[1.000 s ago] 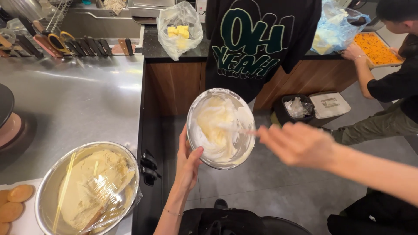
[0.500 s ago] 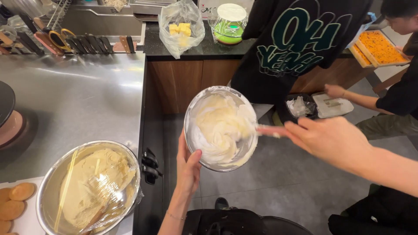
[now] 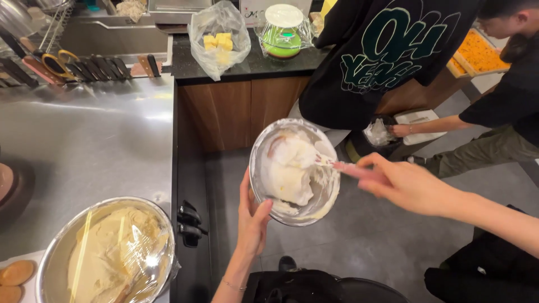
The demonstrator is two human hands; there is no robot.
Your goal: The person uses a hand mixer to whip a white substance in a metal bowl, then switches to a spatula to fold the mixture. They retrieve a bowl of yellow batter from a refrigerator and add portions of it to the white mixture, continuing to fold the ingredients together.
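My left hand (image 3: 252, 217) grips the lower left rim of a tilted steel bowl (image 3: 259, 179) held over the floor. White cream (image 3: 289, 168) fills the bowl's middle. My right hand (image 3: 412, 185) holds a pink spatula (image 3: 342, 166) whose blade is pressed into the cream at the bowl's right side. The spatula is blurred.
A steel counter (image 3: 101, 140) lies at left, bearing a plastic-wrapped bowl of pale batter (image 3: 109, 255), round biscuits (image 3: 16, 273) and a row of knives (image 3: 95, 67). A bag of yellow cubes (image 3: 218, 40) and a green lidded container (image 3: 283, 31) sit on the dark counter. Two people stand behind; one reaches toward a scale (image 3: 418, 124).
The bowl has tilted and dropped slightly while my right hand has drawn the spatula through the cream. The person in the printed black top has shifted right, uncovering the green container.
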